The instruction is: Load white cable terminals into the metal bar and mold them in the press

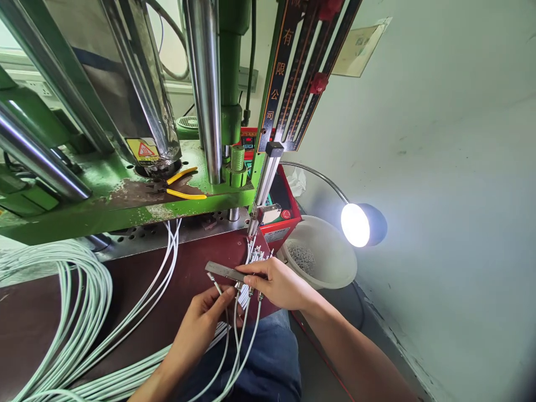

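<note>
In the middle of the head view, my right hand pinches a flat metal bar between thumb and fingers. The bar points left and slightly up. Several white cables with metal-tipped ends hang down from beneath it. My left hand is closed on one of these white cables just under the bar, at its left end; some of its fingers are hidden behind the cables. Just beyond my right hand lies a bundle of white cable ends on the dark red tabletop.
A green press stands behind the tabletop, with yellow-handled pliers on its plate. Coiled white cables fill the left. To the right are a red control box, a white bucket holding small pieces, and a lit lamp.
</note>
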Motion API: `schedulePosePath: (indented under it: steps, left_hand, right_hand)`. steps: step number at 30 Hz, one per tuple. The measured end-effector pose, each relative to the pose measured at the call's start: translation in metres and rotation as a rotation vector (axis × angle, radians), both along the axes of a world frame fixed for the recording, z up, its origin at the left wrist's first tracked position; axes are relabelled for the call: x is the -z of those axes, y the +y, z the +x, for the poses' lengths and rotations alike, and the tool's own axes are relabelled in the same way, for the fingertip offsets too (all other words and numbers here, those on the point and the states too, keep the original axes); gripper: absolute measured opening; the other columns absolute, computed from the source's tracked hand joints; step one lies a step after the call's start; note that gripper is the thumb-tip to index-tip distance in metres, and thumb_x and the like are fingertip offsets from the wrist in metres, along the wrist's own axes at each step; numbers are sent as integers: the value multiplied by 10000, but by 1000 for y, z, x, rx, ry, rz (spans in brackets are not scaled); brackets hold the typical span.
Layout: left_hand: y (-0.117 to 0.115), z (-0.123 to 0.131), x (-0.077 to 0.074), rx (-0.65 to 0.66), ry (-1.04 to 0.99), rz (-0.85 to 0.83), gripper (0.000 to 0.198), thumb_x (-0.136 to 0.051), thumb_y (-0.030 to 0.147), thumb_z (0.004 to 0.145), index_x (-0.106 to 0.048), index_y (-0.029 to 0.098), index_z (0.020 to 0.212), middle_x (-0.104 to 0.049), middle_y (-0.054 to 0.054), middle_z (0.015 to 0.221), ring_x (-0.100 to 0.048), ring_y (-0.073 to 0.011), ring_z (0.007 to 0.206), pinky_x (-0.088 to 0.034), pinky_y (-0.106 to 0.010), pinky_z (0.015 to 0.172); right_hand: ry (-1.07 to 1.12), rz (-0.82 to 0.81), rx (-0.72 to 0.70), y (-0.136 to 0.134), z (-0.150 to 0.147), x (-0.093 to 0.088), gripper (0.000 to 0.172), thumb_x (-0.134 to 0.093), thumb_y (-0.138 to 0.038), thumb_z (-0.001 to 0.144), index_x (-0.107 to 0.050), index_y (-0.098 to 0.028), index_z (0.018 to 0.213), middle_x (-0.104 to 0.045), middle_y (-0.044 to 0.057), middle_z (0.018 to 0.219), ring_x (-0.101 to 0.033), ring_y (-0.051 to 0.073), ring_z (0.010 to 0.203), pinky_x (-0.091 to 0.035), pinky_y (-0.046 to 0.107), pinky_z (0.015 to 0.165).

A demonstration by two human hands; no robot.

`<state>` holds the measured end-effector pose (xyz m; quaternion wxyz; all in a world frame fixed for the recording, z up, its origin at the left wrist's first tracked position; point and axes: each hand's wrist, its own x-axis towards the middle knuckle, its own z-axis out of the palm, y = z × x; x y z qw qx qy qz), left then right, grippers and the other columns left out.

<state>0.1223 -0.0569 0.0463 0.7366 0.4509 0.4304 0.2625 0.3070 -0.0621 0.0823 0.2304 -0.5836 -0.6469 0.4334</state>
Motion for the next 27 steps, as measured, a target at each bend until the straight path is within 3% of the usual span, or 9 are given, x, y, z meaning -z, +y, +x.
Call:
schedulePosePath:
  steps: [4, 7, 11, 16, 21, 27]
  left_hand:
    - [3, -5, -2, -97, 22, 104, 295, -641, 457, 777, -634, 175, 688, -632, -4, 625, -543, -156, 596, -437, -274, 644]
    - [0, -3, -4, -89, 44, 80, 289, -649, 469, 771, -632, 181, 767, -604, 17, 575, -516, -144, 555, -408, -267, 623]
    - [-7, 3, -3, 68, 80, -10, 380, -699, 543, 702, -606, 176, 680, -519, 36, 491, -412, -110, 473, -318, -245, 527]
    - [-10, 3, -9, 167, 69, -19, 450, -695, 590, 686, -556, 178, 572, -426, 54, 482, -297, -84, 462, -210, -233, 469]
    - [-8, -8, -16, 406, 96, -9, 440, -654, 595, 722, -571, 184, 590, -440, 49, 504, -297, -97, 488, -213, -233, 473]
    - [10, -43, -23, 278, 245, 150, 369, -653, 543, 742, -647, 194, 624, -517, 13, 553, -354, -125, 523, -266, -240, 492]
  right_hand:
    - [3, 3, 11, 3, 3, 2, 375, -538, -227, 868, -682, -171, 1210, -730, 23, 896, -610, 157, 725, -467, 247, 650]
    - [34, -1, 16, 4, 4, 3, 346, -532, -215, 862, -715, -173, 1152, -713, 10, 812, -587, 141, 690, -456, 238, 638]
    - [49, 22, 57, 7, 9, 3, 345, -545, -237, 859, -712, -153, 1150, -712, 16, 829, -578, 135, 691, -451, 242, 646]
    - [148, -36, 22, 11, 25, 3, 359, -575, -307, 857, -705, -174, 1165, -691, 1, 792, -547, 122, 662, -432, 240, 621]
    - [263, -44, 95, 13, 40, -2, 402, -619, -348, 826, -703, -140, 1160, -719, 46, 873, -603, 151, 737, -465, 281, 697]
    - [213, 16, 111, 13, 49, -9, 399, -612, -321, 822, -705, -114, 1150, -711, 48, 834, -589, 143, 694, -438, 274, 649]
